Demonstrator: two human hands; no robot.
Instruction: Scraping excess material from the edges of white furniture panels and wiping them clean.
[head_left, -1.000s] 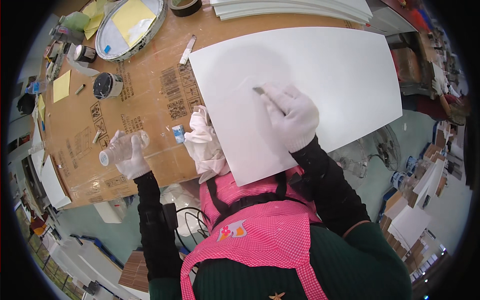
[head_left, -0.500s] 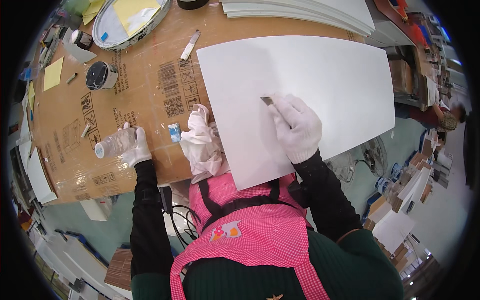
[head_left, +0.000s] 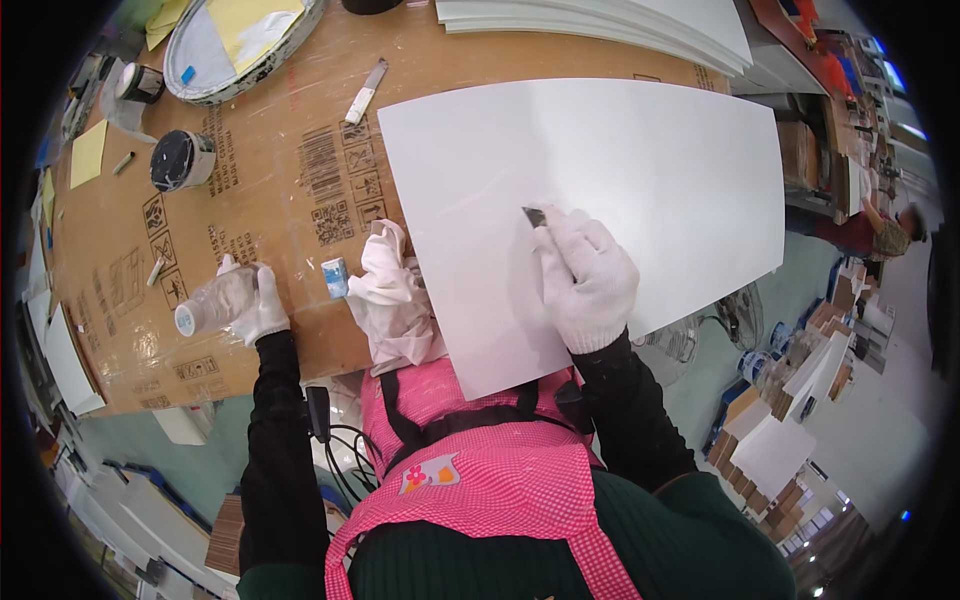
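A large white board lies on the cardboard-covered table, its near corner reaching over the edge by my apron. My right hand, in a white knitted glove, is closed over the board around a small scraper blade with a dark tip. Whether the blade touches the surface I cannot tell. On the left, my gloved left hand wraps round a clear plastic bottle that lies tilted with its white cap toward the left. Between my hands sit a crumpled white cloth and a small blue-and-white block.
A snap-off cutter lies beyond the board. Farther left stand a dark-lidded jar and a large round lid with yellow paper on it. White boards are stacked at the back. A person is at the far right.
My view has shifted a little, so the table's things sit slightly farther left. My right hand and the blade have come slightly nearer to me over the board. Both grips stay the same.
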